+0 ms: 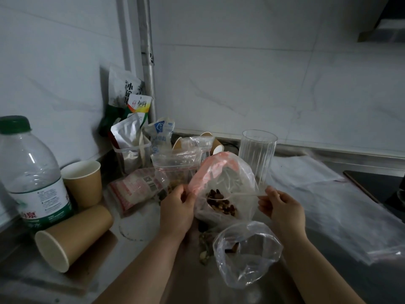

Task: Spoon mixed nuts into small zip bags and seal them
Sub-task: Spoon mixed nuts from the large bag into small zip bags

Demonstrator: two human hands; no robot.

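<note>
At the middle of the steel counter (140,255), a pink-rimmed plastic bag (221,183) stands open with mixed nuts (221,206) in its bottom. The left hand (176,210) pinches its left rim; the right hand (281,208) grips a white plastic spoon (238,195) dipped among the nuts. Nearer lies a small clear zip bag (246,255), mouth agape. Left stand 2 paper cups (82,183), a water bottle (30,172); behind, a ribbed glass (257,154).

Two bare forearms enter from about six o'clock, ending in the left hand (175,207) and the right hand (282,209). No sleeve, glove, watch or ring shows on either, though in this dim light a thin band might escape notice. Fingernails look short and unpainted.
</note>
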